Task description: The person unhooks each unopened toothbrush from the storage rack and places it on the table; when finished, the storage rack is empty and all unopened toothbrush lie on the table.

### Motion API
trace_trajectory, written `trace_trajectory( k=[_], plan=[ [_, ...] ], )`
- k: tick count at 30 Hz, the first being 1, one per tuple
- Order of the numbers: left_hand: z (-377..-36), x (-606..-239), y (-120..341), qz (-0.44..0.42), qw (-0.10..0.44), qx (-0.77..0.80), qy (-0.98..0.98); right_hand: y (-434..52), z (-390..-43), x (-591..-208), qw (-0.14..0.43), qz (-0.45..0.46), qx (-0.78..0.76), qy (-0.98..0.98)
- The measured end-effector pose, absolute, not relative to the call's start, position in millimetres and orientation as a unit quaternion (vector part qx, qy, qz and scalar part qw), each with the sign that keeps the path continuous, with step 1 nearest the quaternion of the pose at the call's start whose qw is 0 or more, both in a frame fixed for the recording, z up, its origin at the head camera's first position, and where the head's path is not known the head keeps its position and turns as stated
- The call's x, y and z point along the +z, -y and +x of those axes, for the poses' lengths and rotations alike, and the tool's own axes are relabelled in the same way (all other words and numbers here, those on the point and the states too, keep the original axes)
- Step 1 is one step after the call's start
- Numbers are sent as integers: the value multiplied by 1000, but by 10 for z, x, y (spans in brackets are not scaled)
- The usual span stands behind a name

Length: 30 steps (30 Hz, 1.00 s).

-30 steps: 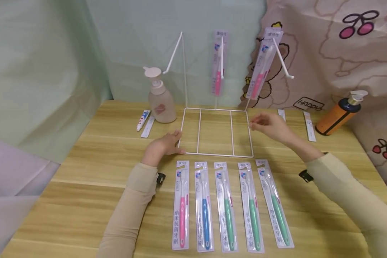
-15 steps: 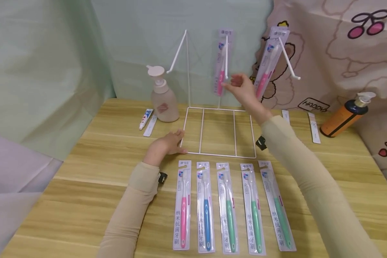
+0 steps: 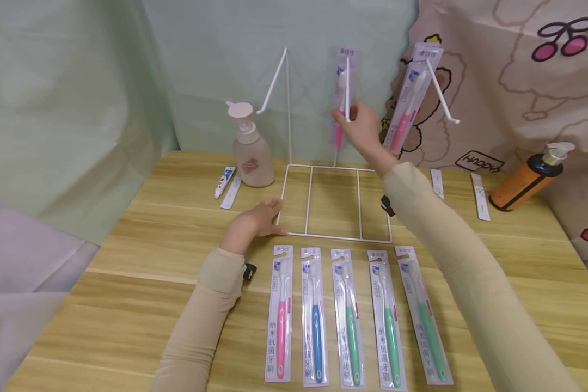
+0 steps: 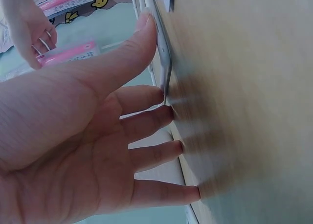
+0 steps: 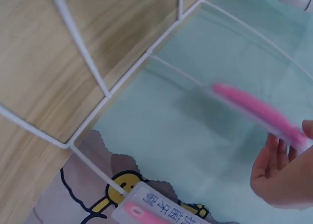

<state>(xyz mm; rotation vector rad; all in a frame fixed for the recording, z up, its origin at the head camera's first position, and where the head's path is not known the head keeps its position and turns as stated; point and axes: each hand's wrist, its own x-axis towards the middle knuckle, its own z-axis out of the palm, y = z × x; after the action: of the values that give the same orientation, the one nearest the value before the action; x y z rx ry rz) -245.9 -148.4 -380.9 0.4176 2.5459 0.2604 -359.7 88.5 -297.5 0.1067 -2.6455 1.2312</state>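
Observation:
My right hand is up at the middle hook of a white wire display rack. Thumb and fingers pinch the packaged pink toothbrush hanging there; the right wrist view shows its pink handle running into the hand. Another packaged pink toothbrush hangs from the right hook, while the left hook bears nothing. My left hand rests at the left side of the rack's base. In the left wrist view its fingers are straight and spread, with fingertips against the tabletop, and the thumb lies along the wire.
In front of the rack lie packaged toothbrushes: pink, blue and several green. Behind left stand a pump bottle, toothpaste tube and white sachet. At right are an orange pump bottle and two sachets.
My right hand has risen from beside the rack's right base to the middle hook and taken hold of the pink toothbrush package. The left hand has stayed at the base.

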Motion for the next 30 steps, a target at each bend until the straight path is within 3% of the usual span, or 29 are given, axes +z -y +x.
trace_trajectory(
  k=[17,30],
  plan=[
    [-2442,-3814,1507,163,258,105,-946,-1119,-2760,-3130,104,190,428,877],
    [-2446,-3839,1465,171,253,96,-947,-1205,-2147,-3158,77,248,433,863]
  ],
)
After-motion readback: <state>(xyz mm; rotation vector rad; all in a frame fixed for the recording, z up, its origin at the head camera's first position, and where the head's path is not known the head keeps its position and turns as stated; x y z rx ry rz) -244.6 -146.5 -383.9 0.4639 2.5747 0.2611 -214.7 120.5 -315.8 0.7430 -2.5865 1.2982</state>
